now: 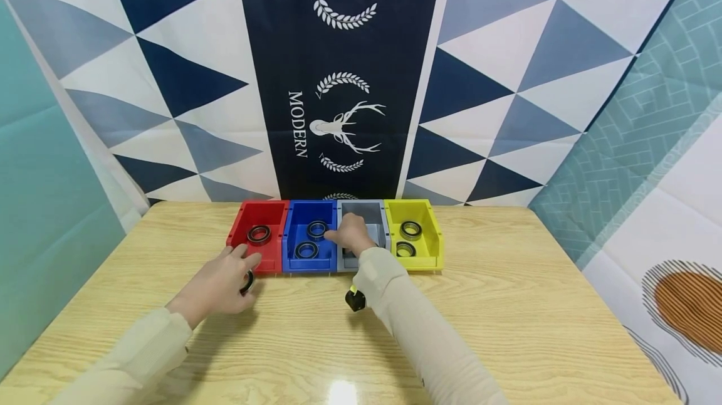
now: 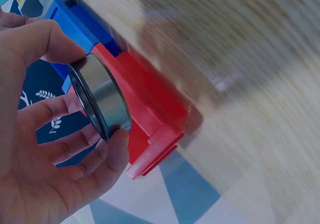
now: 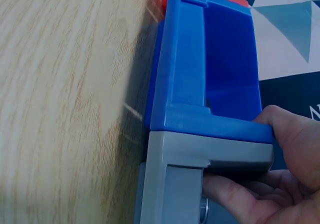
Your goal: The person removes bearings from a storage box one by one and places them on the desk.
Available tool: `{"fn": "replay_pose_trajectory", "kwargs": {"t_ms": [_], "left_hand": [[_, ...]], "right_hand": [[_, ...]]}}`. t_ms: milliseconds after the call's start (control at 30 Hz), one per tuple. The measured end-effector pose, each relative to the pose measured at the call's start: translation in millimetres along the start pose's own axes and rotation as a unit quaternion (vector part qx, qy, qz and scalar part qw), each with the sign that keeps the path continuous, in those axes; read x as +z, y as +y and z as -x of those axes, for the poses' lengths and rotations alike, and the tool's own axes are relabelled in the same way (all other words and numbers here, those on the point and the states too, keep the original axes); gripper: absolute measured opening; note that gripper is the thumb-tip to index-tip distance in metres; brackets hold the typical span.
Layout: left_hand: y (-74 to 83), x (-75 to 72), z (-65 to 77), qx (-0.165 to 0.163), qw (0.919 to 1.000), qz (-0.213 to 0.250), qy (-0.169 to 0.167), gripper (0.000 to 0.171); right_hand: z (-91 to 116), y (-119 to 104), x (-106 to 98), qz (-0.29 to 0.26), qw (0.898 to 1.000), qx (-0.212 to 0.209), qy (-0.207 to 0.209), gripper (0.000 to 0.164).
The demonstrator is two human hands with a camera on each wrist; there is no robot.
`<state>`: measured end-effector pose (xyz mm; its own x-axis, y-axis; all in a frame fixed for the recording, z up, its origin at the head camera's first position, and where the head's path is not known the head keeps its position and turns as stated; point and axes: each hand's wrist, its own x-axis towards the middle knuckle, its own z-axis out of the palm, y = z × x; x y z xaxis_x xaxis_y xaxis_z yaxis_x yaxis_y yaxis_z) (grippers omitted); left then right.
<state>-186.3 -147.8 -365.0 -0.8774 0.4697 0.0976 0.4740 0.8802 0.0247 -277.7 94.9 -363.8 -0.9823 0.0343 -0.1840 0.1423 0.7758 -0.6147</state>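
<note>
My left hand (image 1: 222, 279) holds a ball bearing (image 2: 102, 94) with a steel outer ring and black edges, pinched between thumb and fingertip in the left wrist view. It hovers at the front of the red bin (image 1: 272, 257), where another bearing (image 1: 259, 234) lies. My right hand (image 1: 351, 234) reaches into the grey bin (image 1: 380, 229). Its thumb is spread over the wall on the side of the blue bin (image 3: 187, 59), while its fingers are inside the grey one. Beside those fingers a shiny bearing edge (image 3: 203, 210) shows; the fingertips are partly hidden.
Two bearings lie in the blue bin, among them a front one (image 1: 306, 250). The yellow bin (image 1: 434, 242) also holds two, one (image 1: 410, 230) farther back. All the bins stand side by side on a wooden table (image 1: 507, 305), before a patterned cloth (image 1: 344, 47).
</note>
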Motion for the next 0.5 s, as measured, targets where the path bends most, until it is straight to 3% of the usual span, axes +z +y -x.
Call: {"fn": "replay_pose_trajectory", "kwargs": {"t_ms": [300,500], "left_hand": [[-4.6,5.9,6.5,-0.006,0.9996,0.02,-0.021,0.052],[-7.8,7.2,7.0,-0.002,0.9995,0.028,-0.012,0.05]], "right_hand": [[1.0,-0.7,0.6,-0.013,1.0,0.006,-0.009,0.036],[0.9,-1.2,-0.9,-0.007,1.0,0.013,-0.005,0.038]]}}
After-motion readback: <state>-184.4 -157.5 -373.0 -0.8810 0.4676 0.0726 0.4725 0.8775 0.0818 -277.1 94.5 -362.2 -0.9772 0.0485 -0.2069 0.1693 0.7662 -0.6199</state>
